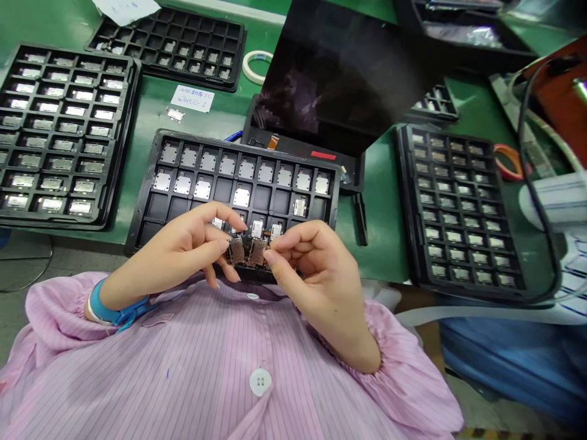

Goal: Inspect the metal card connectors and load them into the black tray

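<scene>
Close to my chest, over the near edge of a black compartment tray, my two hands meet. My left hand pinches a small metal-shielded circuit board between thumb and fingers. In my right hand, thumb and index finger close on the edge of a second small circuit board. The two boards tilt side by side; whether they touch I cannot tell. Silver modules sit in the tray's far rows, and some pockets hold none. My fingers hide part of the near rows.
Filled trays stand at left and right, another tray behind. A dark screen leans beyond my tray. Nearby lie a tape roll, a handwritten label, a loose module and a black cable.
</scene>
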